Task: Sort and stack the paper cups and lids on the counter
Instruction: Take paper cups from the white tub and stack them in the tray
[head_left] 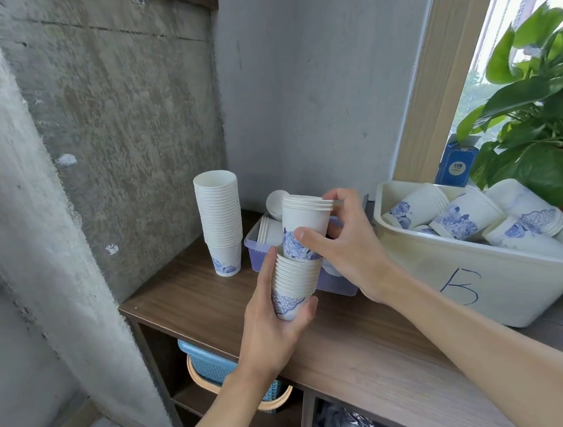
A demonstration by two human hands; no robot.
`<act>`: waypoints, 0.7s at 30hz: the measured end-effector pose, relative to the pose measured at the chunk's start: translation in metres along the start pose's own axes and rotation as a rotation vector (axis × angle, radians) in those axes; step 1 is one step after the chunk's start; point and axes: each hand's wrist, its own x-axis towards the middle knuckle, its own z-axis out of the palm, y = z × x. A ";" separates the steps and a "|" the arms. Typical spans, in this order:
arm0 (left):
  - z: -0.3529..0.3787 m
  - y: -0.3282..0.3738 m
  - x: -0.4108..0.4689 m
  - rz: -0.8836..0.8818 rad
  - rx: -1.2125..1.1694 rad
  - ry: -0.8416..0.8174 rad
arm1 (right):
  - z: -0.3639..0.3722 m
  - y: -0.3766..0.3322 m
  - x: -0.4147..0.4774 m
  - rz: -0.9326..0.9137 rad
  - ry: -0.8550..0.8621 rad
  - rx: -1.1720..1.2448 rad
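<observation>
Above the brown wooden counter (213, 309), just left of the cream plastic tub (450, 266), a nested stack of white paper cups with blue flower print (292, 291) is held upright in the left hand (271, 331), whose fingers are curled closed around its base so that the open rims face upward. A smaller set of the same printed cups (305, 224) is pinched by the right hand (341, 242), thumb on the near wall and fingertips closed over the rim, and its base is seated partly inside the lower stack, tilted a little; this looks like the joining of two stacks into one. Well to the left of the tub, a tall finished stack of white cups (219, 219) stands on the counter against the concrete wall, probably set there as the sorted pile. Between it and the tub a lilac plastic tray (260, 253) holds more cups lying on their sides. Unsorted cups lie jumbled inside the tub, whose front is marked by hand with a blue letter "B". Behind the tub a blue carton (456, 165) carries a round label too small to read.
</observation>
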 end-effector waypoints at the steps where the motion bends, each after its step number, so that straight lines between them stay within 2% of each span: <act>1: 0.000 0.000 0.000 0.002 -0.003 0.000 | 0.001 0.001 -0.001 0.005 -0.021 -0.012; 5: 0.000 0.000 0.000 0.000 -0.006 0.011 | 0.004 0.008 -0.003 0.031 -0.095 -0.004; 10: -0.001 0.003 0.000 0.017 0.008 0.018 | 0.003 0.014 -0.001 0.095 -0.110 -0.014; 21: -0.001 0.000 0.000 0.012 0.028 0.016 | 0.006 0.019 -0.003 0.117 -0.184 -0.116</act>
